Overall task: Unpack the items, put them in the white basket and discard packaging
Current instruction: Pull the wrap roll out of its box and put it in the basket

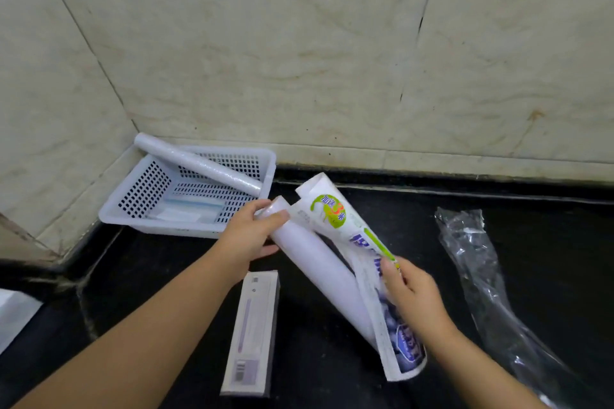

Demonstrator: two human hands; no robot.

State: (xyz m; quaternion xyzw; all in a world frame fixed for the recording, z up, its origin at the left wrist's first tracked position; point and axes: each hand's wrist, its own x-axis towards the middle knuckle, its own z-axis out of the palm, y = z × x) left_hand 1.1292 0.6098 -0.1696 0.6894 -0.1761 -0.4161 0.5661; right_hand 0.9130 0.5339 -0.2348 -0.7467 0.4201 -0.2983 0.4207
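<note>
My left hand (pixel 247 236) grips the upper end of a plain white roll (pixel 319 269) that slants down to the right. My right hand (pixel 410 292) holds the printed paper label sleeve (pixel 349 226), which has curled open beside the roll, its lower end near the counter. The white perforated basket (pixel 139 212) stands in the corner at the left. Another white roll (pixel 199 163) lies slanted across the basket's rim, and a flat clear packet rests on its floor.
A long grey-white box (pixel 252 332) lies on the black counter (pixel 315 375) between my arms. A crumpled clear plastic wrapper (pixel 481 279) stretches along the right. Beige tiled walls close the back and left. Something white shows at the left edge (pixel 13 315).
</note>
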